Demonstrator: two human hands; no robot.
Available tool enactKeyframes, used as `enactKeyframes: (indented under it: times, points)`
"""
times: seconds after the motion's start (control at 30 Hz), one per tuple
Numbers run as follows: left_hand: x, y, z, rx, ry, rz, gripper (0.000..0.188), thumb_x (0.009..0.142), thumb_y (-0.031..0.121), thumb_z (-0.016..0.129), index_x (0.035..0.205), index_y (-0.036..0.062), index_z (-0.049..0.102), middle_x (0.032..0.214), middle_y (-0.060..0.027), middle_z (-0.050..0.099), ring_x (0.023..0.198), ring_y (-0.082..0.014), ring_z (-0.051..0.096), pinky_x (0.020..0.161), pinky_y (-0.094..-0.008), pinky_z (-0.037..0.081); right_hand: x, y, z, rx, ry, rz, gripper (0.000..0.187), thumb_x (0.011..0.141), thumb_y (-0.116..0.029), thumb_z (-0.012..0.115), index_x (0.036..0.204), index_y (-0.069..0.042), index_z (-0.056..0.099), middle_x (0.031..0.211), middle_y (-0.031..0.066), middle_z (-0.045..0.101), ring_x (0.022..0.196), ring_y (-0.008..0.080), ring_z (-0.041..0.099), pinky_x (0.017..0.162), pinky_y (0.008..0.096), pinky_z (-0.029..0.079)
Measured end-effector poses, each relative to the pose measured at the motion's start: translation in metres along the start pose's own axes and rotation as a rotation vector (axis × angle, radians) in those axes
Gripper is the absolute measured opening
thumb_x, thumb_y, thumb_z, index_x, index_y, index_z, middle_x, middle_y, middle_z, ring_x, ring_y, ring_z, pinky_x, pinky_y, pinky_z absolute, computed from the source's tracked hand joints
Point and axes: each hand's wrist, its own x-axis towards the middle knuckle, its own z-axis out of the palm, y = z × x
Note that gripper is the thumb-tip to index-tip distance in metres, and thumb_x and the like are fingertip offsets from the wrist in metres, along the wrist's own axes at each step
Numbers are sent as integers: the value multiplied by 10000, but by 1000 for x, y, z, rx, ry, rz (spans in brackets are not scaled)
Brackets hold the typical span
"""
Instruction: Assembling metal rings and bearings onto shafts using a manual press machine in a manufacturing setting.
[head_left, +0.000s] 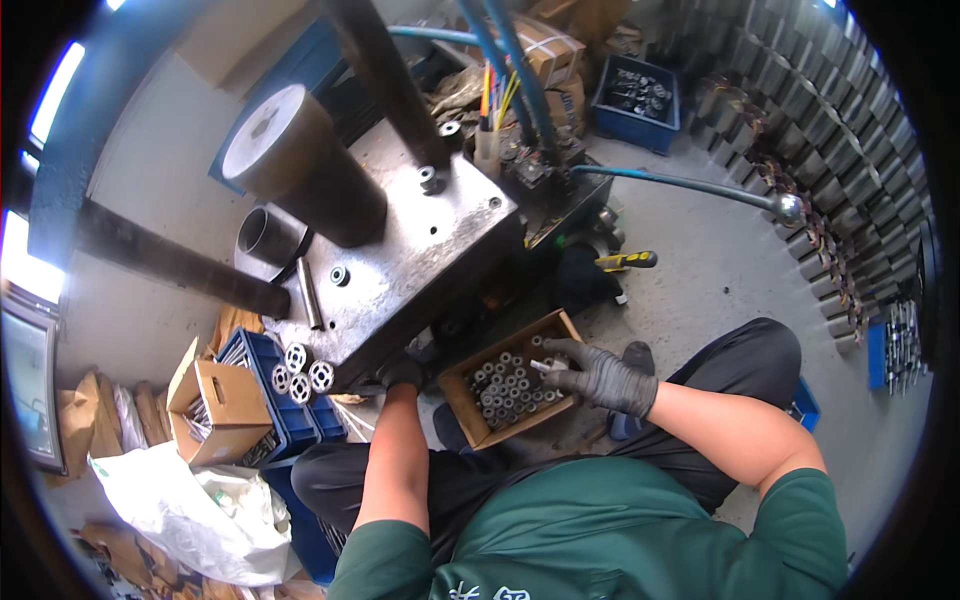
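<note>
My right hand [605, 378], in a dark grey glove, pinches a small light metal part [543, 366] between thumb and fingers. It hangs over the right side of an open cardboard box [461, 412], which holds many small round metal bushings [505, 392]. My left hand [403, 372], in a dark glove, reaches to the front edge of the heavy steel press table [440, 235]. Its fingers are lost in shadow there, so whatever they touch is hidden. Several round slotted metal discs [300, 374] lie at the table's near left corner, left of that hand.
A thick steel ram [335, 190] and posts stand on the press table, with a loose ring [340, 276] and rod [309, 293]. A ball-ended lever [690, 184] juts right above a yellow-handled tool [627, 261]. Blue crates [268, 375] stand left; stacked metal cylinders [800, 130] line the right.
</note>
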Motion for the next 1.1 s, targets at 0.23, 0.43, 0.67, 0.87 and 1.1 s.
enactKeyframes:
  times: [0.23, 0.43, 0.67, 0.87, 1.1]
  points:
    - [-12, 32, -29, 121, -159, 133, 358, 921, 311, 584, 1164, 89, 725, 1160, -215, 715, 1152, -364, 663, 998, -470, 505, 20, 25, -12, 643, -4, 1, 903, 826, -19, 544, 1621, -109, 127, 1094, 165, 601, 721, 200, 645, 618, 341, 574]
    - [-43, 78, -67, -221, -215, 341, 316, 960, 302, 581, 1096, 61, 734, 1111, -240, 713, 1037, -378, 691, 931, -487, 515, 13, 10, -18, 864, -87, -38, 1029, 782, 27, 530, 1638, -172, -5, 1156, 197, 619, 930, 332, 701, 783, 472, 610]
    - [-122, 157, -224, -1686, -848, 203, 597, 964, 389, 692, 1416, 48, 502, 1294, -101, 595, 1150, -253, 627, 998, -408, 525, 9, 6, -9, 440, -58, -291, 937, 836, -26, 542, 1645, -106, 76, 1287, 128, 577, 1004, 204, 650, 787, 325, 564]
    - [-129, 167, -244, -1604, -847, 285, 667, 905, 317, 757, 1432, 26, 468, 1299, -121, 593, 1126, -237, 636, 1005, -397, 527, -1, -12, 6, 211, -77, -347, 936, 875, -96, 626, 1638, -67, 85, 1359, 145, 569, 1148, 167, 567, 974, 305, 481]
    - [-123, 168, -207, -1839, -646, 99, 542, 818, 181, 780, 1285, -10, 582, 1107, -119, 670, 1000, -239, 675, 921, -388, 561, -5, -1, -4, 58, -10, -425, 819, 922, -161, 691, 1592, -38, 238, 1315, 132, 622, 1198, 191, 585, 1042, 331, 466]
